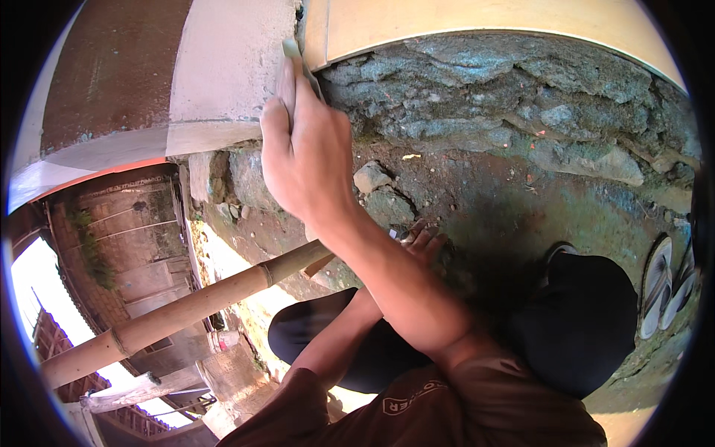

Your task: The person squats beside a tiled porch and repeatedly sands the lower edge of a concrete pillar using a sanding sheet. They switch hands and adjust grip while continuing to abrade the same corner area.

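My right hand [304, 139] is raised to the edge of a white-painted wall [226, 61], its fingers closed on a slim, flat hand tool [289, 72]. Blur hides the tool's exact kind; its greenish-grey end lies near the joint between the white wall and a cream panel [447, 22]. Lower down, my left hand [425, 240] is near the dirt ground, beyond my right forearm, which covers part of it. Its fingertips show, but the palm is hidden, and I cannot tell whether it holds something. A small white thing shows beside it.
A bamboo pole [190, 307] slants from the lower left to beneath my right forearm. Rough stone [491, 95] runs below the cream panel. Loose rocks [373, 177] lie on the ground past my left hand. Several sandals [656, 288] are at the far right, beyond my knee.
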{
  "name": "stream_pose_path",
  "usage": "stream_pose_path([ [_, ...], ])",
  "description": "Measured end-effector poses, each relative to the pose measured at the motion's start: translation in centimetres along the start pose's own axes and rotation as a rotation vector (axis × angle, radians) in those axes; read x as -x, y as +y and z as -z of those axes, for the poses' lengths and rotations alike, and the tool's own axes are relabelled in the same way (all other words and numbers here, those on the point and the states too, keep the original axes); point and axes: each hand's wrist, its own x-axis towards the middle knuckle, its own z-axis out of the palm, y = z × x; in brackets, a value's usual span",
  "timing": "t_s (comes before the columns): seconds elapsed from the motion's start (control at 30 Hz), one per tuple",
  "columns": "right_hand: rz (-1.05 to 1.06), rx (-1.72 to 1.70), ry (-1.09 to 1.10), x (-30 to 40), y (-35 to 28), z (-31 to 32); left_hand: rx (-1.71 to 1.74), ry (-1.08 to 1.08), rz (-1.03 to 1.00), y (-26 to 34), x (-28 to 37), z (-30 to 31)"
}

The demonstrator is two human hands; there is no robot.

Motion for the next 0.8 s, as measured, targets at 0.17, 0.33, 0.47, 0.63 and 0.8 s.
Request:
stream_pose_path([
  [0.17,0.21,0.147,0.073,1.0,0.5,-0.6,-0.075,-0.069,0.012,1.0,-1.4,2.1],
  [0.33,0.023,0.191,-0.004,-1.9,-0.4,0.8,-0.152,0.13,-0.163,-0.1,0.0,0.1],
  [0.47,0.249,0.323,0.058,1.8,1.1,-0.1,-0.144,-0.045,-0.011,0.3,-1.4,0.9],
  [0.63,0.105,0.377,-0.03,-1.8,-1.6,0.8,-0.179,0.202,-0.184,-0.7,0.8,-0.4],
  [0.8,0.276,0.365,0.069,2.1,1.9,-0.3,-0.046,-0.136,-0.015,1.1,-0.7,1.8],
])
